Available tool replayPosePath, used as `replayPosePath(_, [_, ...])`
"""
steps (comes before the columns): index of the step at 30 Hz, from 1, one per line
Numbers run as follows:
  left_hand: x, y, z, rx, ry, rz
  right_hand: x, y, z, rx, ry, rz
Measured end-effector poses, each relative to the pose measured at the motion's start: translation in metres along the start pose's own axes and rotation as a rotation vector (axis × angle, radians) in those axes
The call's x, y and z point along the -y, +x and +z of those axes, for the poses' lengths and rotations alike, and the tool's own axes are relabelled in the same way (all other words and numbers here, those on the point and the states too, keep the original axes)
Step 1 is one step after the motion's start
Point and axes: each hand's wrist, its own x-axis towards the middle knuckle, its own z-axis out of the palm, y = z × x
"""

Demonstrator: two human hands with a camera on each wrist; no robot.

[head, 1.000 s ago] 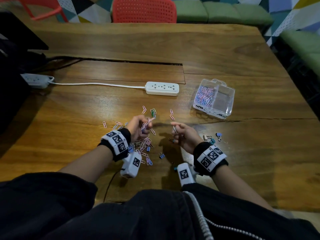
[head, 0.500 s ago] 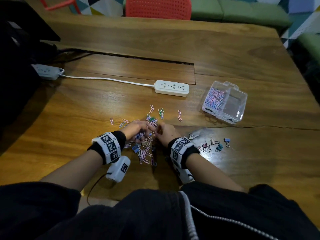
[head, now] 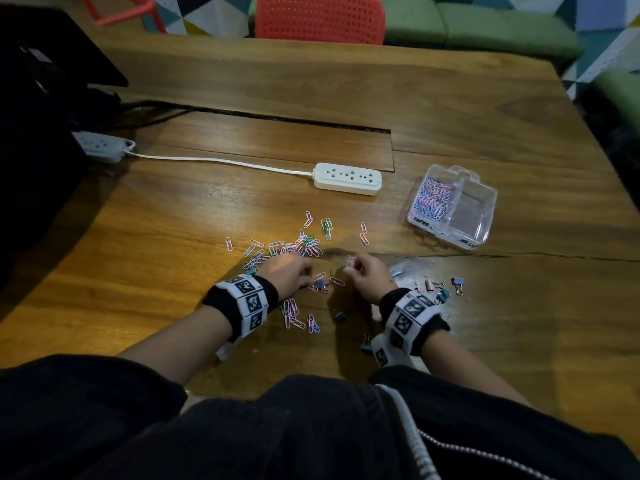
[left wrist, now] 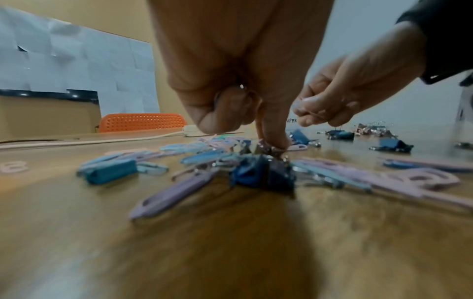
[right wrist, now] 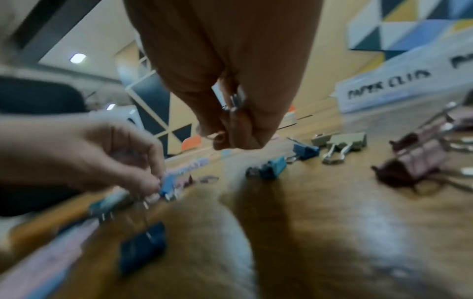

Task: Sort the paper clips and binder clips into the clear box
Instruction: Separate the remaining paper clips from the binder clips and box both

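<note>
Pastel paper clips (head: 294,245) lie scattered on the wooden table (head: 173,220) in front of me. My left hand (head: 310,280) is down in the pile, fingers curled. Its fingertips (right wrist: 153,188) pinch a small blue binder clip (right wrist: 169,185). My right hand (head: 351,266) hovers just to the right of it, curled, and pinches a pale pink paper clip (head: 349,261) at its fingertips. The clear box (head: 485,216) stands at the right. Its left compartment holds paper clips (head: 433,202) and the right one looks empty. More binder clips (head: 445,289) lie right of my right wrist.
A white power strip (head: 348,178) and its cord lie behind the pile. A second strip (head: 100,147) sits at the far left beside dark equipment. A red chair (head: 320,19) stands beyond the table. A few binder clips (head: 339,315) lie between my wrists.
Both hands came together over the pile, then parted a little. The left hand dropped onto the clips near the front. The right hand stayed raised, still pinching.
</note>
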Motion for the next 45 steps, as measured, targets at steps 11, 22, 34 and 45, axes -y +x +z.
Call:
replayPosePath(11, [-0.002, 0.001, -0.018, 0.157, -1.177, -0.235, 0.003, -0.013, -0.011, 0.213, 0.952, 0.232])
replayPosePath(22, [-0.018, -0.003, -0.006, 0.112, -1.478, -0.345, 0.007, -0.024, 0.013, 0.139, 0.232, 0.097])
replayPosePath(34, [-0.002, -0.025, -0.003, 0.263, -1.036, -0.304, 0.010, -0.029, 0.010, 0.162, 0.137, 0.099])
replayPosePath(45, [-0.017, -0.033, 0.003, 0.302, -0.006, 0.149, 0.001, -0.021, 0.013, 0.106, -0.596, -0.097])
